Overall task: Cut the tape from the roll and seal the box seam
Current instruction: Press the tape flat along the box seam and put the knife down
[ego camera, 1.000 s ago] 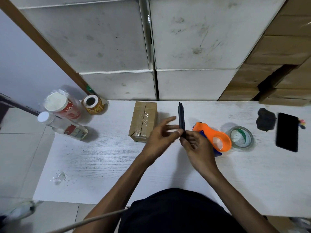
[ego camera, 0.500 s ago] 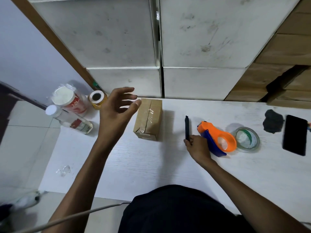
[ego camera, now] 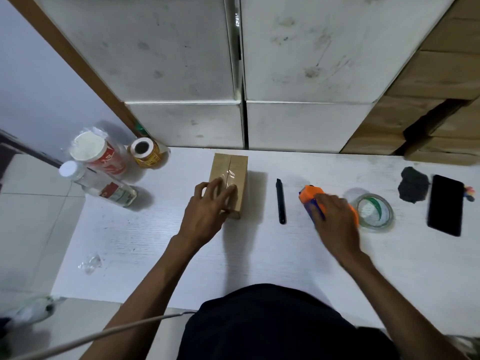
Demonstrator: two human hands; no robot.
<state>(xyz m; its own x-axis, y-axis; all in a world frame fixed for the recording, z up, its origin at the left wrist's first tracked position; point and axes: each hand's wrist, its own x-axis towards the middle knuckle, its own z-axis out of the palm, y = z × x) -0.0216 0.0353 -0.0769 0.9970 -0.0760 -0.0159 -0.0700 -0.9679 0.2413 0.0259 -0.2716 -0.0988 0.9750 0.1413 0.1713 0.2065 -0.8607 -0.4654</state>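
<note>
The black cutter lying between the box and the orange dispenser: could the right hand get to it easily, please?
Probably yes. The black cutter lies bare on the table, just left of the right hand, which rests on the orange dispenser; nothing lies between them.

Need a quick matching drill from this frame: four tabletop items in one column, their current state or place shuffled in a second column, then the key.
Items:
1. cardboard box
2. black cutter
3. orange tape dispenser
4. black phone

States:
A. under the right hand
B. lying untouched between box and dispenser
C. flat near the table's right end
D. left hand resting on it

Pairs: 1-D, 2-B, 3-A, 4-C
</note>
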